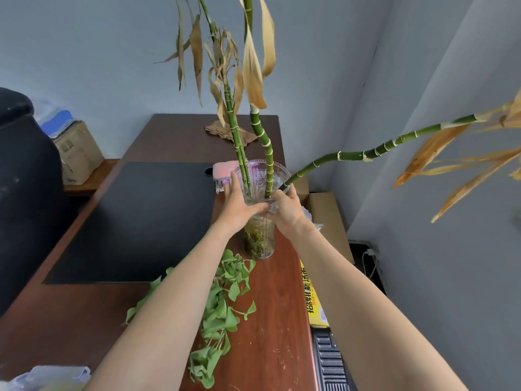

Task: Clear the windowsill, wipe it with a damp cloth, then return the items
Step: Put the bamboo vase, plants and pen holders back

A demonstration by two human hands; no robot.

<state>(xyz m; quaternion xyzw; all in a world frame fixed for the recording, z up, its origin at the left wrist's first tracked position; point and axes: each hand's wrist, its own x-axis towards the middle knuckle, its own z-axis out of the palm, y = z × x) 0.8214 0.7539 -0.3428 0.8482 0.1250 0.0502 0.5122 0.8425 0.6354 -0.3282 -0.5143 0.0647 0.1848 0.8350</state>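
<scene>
- Both hands, the left hand (239, 204) and the right hand (284, 210), clasp the glass vase (259, 238) at its narrow neck, under the flared rim.
- Ribbed glass with murky water: probably heavy, slick and fragile. Long bamboo stalks (265, 142) make it top-heavy, so support lower down.
- It appears to stand on the wooden desk (276, 306), with a pink cloth (224, 169) just behind and a leafy vine (222, 306) in front.

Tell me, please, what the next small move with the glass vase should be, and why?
Probably lift the glass vase straight up, kept upright. The left hand and right hand both grip its upper part, its base looks set on the wooden top, murky water sits in the bottom, and one bamboo stalk leans to the right, so any tilt could tip it.
</scene>
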